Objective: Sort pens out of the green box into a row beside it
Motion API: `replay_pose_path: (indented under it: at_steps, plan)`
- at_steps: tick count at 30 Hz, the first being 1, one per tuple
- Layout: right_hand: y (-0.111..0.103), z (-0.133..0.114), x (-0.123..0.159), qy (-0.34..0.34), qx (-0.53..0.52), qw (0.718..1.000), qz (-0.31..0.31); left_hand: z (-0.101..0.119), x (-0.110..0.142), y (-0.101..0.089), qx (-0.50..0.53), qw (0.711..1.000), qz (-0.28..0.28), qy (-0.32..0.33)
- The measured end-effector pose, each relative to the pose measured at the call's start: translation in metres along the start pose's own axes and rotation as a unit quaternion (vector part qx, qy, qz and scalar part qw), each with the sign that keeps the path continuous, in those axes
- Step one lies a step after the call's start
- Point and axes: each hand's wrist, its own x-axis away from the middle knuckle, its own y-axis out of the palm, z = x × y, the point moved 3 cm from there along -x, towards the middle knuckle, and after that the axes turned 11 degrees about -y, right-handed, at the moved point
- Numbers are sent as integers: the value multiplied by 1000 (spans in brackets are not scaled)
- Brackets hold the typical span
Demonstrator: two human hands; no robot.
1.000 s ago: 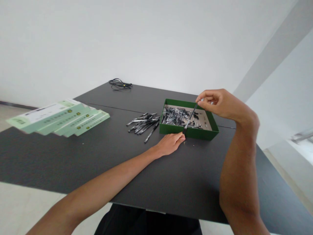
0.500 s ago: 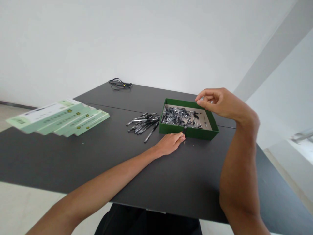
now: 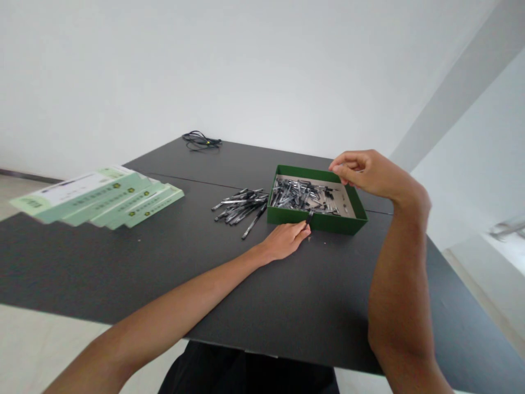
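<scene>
My left hand rests on the black table at the near side of a green box, its fingers closed around a pen. The pen's dark end points up in front of the box wall; the rest is hidden by my fingers. Over the box's far right corner hovers my right hand, wrist bent, fingers loosely curled, with nothing visible between thumb and fingertips. Inside the box lies a jumbled heap of clear and black pen parts. Left of the box, several clear-and-black pens lie in a loose pile.
Several light green, flat boxes lie fanned out at the left of the table. A coiled black cable sits near the back corner. A white wall rises behind the table.
A second ago my right hand held a thin dark rod reaching down to the pen in my left hand. It let go, and the rod no longer sticks up. My left hand has stayed put.
</scene>
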Motion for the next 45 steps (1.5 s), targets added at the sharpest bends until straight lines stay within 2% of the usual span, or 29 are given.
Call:
replay_pose_path:
  at_steps: [4, 8, 10, 12, 14, 17, 23, 31, 36, 45]
  plan:
    - [24, 58, -13, 66, 67, 994, -56, 0, 0, 0, -1, 1000, -1, 1]
    - [68, 122, -24, 148, 153, 966, -146, 0, 0, -1, 0, 1000, -2, 2]
    - [93, 142, -27, 154, 140, 959, -193, 0, 1, -1, -2, 1000, 0, 1]
    - [111, 153, -28, 156, 144, 954, -211, 1, 1, -1, -6, 1000, 1, 1]
    - [121, 157, -29, 157, 157, 951, -214, 1, 1, -1, -8, 1000, -2, 1]
    - [125, 157, -31, 168, 157, 948, -219, 2, 1, -2, -4, 1000, -3, 2]
    - [124, 152, -29, 183, 145, 940, -248, 2, 1, -2, -2, 1000, -3, -1]
    - [126, 152, -29, 186, 152, 942, -236, 2, 1, -2, 2, 1000, -1, 3]
    - [127, 152, -29, 186, 131, 939, -259, 2, 1, -2, 5, 1000, -4, -1]
    - [123, 158, -22, 252, 114, 933, -231, 2, 1, -2, 4, 1000, -5, -2]
